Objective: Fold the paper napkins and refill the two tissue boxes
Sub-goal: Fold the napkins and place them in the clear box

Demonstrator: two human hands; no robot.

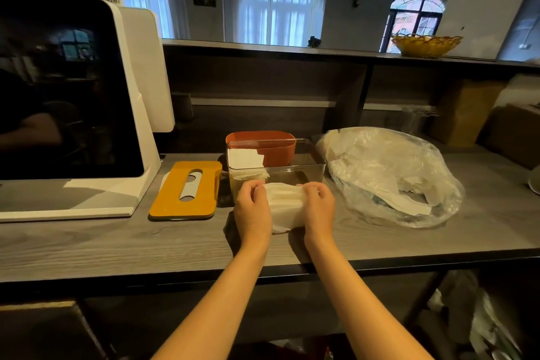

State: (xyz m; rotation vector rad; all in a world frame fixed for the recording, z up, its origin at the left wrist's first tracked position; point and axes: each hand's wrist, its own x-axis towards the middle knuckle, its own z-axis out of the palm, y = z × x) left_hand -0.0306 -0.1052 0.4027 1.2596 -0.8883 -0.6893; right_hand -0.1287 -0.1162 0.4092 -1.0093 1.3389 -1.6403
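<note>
Grey wooden counter [117,245]; both hands bunch creased white napkins [285,204].

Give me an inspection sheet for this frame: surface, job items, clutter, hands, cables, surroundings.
Surface: grey wood-grain counter.
Job items: napkin stack held above the counter; clear box, open, with a few napkins inside; orange box behind it; yellow lid flat to the left; plastic bag of napkins to the right.
Clutter: white screen terminal at left.
Hands: left hand and right hand grip the stack's ends.
Cables: nothing seen.
Surroundings: raised ledge with a wicker basket; curtained windows behind; cardboard boxes at right.
</note>
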